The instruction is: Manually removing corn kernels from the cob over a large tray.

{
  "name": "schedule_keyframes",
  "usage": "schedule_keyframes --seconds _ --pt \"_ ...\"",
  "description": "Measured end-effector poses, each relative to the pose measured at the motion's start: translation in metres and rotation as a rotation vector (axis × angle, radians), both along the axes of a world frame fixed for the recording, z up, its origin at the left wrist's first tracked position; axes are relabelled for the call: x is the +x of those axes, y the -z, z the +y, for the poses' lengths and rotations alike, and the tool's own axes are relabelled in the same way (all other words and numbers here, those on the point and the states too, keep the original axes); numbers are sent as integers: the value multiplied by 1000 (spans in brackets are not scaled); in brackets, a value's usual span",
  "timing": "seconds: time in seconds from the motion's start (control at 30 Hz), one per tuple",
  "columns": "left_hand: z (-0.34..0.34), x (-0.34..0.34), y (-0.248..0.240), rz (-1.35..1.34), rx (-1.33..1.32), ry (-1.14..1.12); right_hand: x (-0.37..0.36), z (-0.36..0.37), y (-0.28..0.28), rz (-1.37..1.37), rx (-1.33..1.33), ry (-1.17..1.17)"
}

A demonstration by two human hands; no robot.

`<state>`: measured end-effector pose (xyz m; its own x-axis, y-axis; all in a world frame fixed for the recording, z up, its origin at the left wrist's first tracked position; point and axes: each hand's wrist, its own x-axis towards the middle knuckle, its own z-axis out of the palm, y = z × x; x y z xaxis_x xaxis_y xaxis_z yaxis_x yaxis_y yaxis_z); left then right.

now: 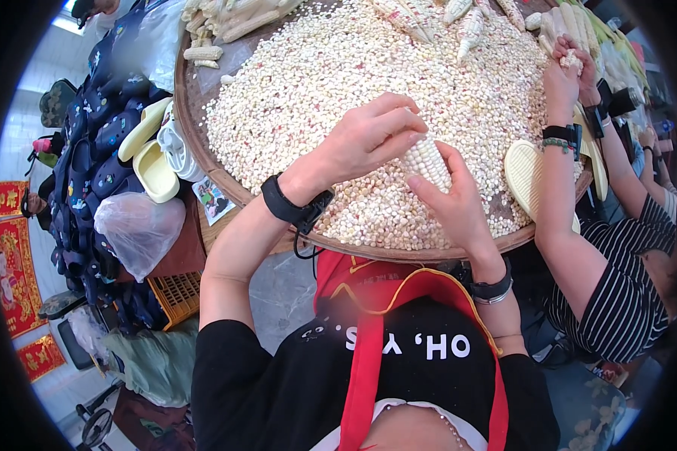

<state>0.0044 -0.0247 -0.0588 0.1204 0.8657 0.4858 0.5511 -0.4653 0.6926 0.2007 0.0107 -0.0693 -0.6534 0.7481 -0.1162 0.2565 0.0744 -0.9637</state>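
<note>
A pale ear of corn (426, 162) is held between my hands over a big round tray (182, 139) spread with loose white and reddish kernels (301, 98). My right hand (459, 199) grips the ear's lower part, thumb on one side and fingers on the other. At its upper end, my left hand (372, 135) is closed, fingers curled and thumb pressed against the rows. The fingertips partly hide that end. Below both hands, kernels lie heaped near the tray's front rim.
Bare cobs (244, 22) are piled at the tray's far left, with unshelled ears (470, 30) at the far right. Beside me on the right, another person's hands (568, 75) work over the tray. Pale yellow clogs (156, 171) and a plastic bag (139, 229) are left of the tray.
</note>
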Motion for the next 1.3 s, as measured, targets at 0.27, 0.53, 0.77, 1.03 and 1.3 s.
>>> schedule_keyframes --seconds 0.27,0.53,0.77,1.03,1.3 --pt "0 -1 1 -14 -33 -25 -2 0 1 93 -167 -29" --pt "-3 -8 6 -377 -144 -1 -4 3 -11 210 -362 23" --pt "-4 3 -2 -246 -80 -67 -5 0 -13 144 -319 57" --pt "2 5 6 29 171 -155 -7 -5 -13 188 -304 51" --pt "3 3 6 68 224 -176 -4 -2 -17 137 -444 11"
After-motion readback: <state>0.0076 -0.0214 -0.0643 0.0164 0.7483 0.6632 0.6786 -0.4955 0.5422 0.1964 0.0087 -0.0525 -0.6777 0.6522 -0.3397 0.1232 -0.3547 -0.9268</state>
